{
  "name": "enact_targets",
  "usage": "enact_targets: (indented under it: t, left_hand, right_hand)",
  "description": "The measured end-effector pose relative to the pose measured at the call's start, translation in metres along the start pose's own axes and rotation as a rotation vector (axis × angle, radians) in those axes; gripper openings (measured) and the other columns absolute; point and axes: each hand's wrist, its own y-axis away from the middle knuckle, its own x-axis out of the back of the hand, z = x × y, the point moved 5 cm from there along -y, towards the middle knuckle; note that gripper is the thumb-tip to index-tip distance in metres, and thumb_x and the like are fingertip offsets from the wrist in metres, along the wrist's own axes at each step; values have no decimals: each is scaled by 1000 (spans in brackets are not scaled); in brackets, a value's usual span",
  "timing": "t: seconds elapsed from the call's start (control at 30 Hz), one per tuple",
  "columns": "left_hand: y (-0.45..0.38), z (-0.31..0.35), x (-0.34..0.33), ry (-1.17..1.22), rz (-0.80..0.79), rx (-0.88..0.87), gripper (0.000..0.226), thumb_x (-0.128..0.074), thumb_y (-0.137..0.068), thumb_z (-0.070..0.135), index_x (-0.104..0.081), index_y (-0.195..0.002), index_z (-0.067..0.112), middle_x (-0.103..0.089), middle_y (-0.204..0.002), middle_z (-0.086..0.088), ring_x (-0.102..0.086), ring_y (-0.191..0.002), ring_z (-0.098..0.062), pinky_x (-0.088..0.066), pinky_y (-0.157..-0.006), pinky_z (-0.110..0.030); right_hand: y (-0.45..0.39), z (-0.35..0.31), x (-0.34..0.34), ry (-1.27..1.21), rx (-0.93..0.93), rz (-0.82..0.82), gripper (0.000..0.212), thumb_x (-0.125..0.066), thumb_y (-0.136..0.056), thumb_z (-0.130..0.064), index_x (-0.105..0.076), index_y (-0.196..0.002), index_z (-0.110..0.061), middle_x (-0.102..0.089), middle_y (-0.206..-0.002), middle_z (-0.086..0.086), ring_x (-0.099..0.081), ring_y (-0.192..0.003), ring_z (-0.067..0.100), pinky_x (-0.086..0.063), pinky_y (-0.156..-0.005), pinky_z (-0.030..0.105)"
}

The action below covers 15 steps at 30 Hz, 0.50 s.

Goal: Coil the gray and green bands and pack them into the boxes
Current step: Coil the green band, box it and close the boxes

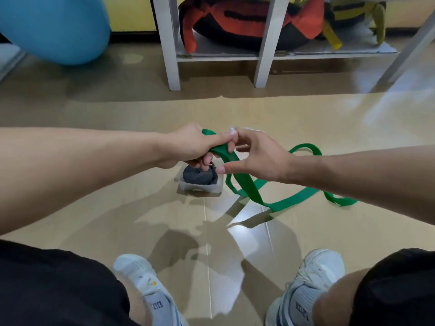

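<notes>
Head view. A small clear box (200,185) stands on the cardboard sheet (117,208) that covers the floor; the coiled gray band (200,176) sits inside it, bulging above the rim. Only this one box can be made out.

The green band (249,187) is outside the box. One end is held up between the two hands, directly above the box; from there it drops to the right of the box and trails in loose loops across the cardboard toward the right, passing under the right forearm.

The left hand (193,147) reaches in from the left, fingers closed around the raised end of the green band, with its lower fingers curled just above the gray band. The right hand (256,156) comes in from the right, palm turned toward the left hand; its upper fingers (233,135) meet the left hand at the band, while the thumb juts out below, free of the band. Whether the right fingers actually pinch the band cannot be told.

Two white shoes (146,285) show at the bottom edge. Behind, a white shelf (169,55) holds an orange-and-black bag (244,22); a blue ball (58,27) lies at upper left.
</notes>
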Motion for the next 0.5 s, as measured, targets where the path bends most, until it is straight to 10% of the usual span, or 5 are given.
enact_targets:
  t: [0.27, 0.5]
  left_hand:
    - [-1, -7, -6, 15, -124, 85, 72, -38, -92, 77, -67, -93, 12, -66, -70, -4, -63, -64, -16, -55, -60, -26]
    - [-2, -6, 16, 66, -42, 40, 23, -68, -97, 27, -72, -110, 8, -74, -110, -17, -74, -86, -20, -60, -72, -30]
  right_hand:
    - [5, -1, 1, 62, -4, 136, 32, -88, -75, -32, -60, -88, -25, -67, -86, -1, -67, -80, 23, -59, -76, 47]
    - [12, 8, 0, 66, -77, 124, 21, -80, -82, -26, -63, -94, -24, -71, -92, -1, -71, -80, 22, -61, -72, 38]
